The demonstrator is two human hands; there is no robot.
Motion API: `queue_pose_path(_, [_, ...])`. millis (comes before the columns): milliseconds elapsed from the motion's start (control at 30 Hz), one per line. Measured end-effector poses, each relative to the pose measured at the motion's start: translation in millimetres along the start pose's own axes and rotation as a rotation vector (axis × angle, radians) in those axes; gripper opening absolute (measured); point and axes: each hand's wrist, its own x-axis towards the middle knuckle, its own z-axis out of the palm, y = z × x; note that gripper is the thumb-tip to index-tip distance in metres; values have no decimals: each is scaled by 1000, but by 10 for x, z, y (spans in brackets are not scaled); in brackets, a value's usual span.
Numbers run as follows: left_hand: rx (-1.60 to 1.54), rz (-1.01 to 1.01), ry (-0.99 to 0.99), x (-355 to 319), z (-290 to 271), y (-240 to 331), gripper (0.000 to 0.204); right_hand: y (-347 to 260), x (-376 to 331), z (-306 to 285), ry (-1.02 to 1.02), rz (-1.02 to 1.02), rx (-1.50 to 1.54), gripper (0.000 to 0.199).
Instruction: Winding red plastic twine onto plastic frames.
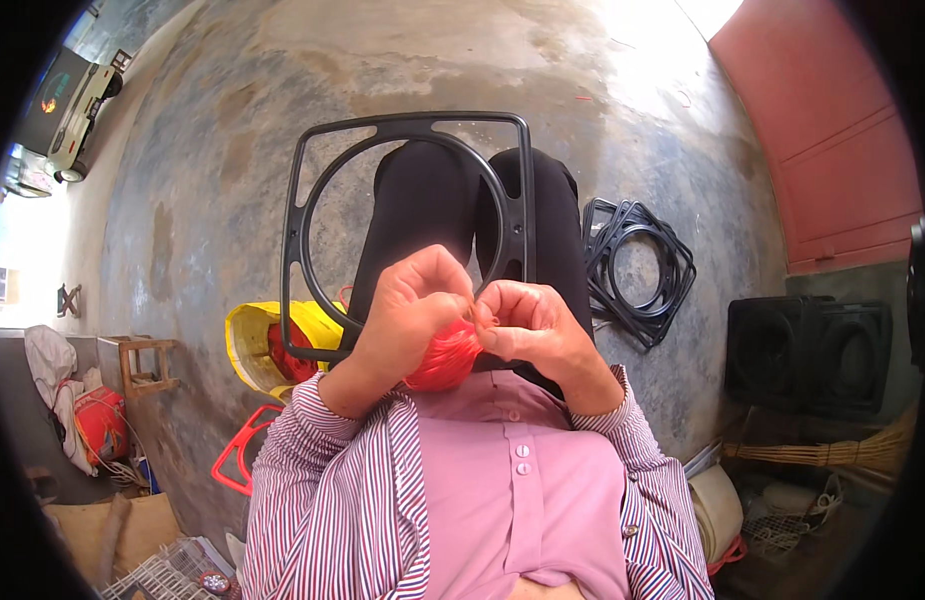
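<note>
My left hand (410,312) and my right hand (538,328) meet above my lap, thumbs and fingertips pinched together. Between them they appear to hold thin red string, though the strand itself is mostly covered by the fingers. Just below hangs a glossy red bundle of string (444,360), close against my shirt. Across my thighs lies a black square frame (524,200) with a large round opening. Its near side passes beneath my left wrist and is partly hidden by my hands.
Several similar black frames (654,318) are stacked on the floor to the right. A yellow bag (244,340) with red material inside stands at my left, near a red plastic handle (228,462). Black panels (772,350) and a straw broom (822,453) are farther right, below a red door (832,150).
</note>
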Motion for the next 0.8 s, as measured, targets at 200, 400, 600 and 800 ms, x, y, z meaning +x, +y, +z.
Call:
queue_pose_path(200, [-181, -114, -108, 12, 30, -68, 14, -59, -4, -58, 114, -106, -5, 12])
queue_pose_path(400, [66, 51, -106, -5, 77, -28, 25, -14, -27, -25, 185, -155, -51, 11])
queue_pose_path(600, [328, 93, -48, -17, 112, -31, 22, 17, -10, -45, 323, -238, -341, 11])
queue_pose_path(800, [106, -20, 21, 23, 50, -62, 9, 11, -37, -80, 274, -175, -229, 11])
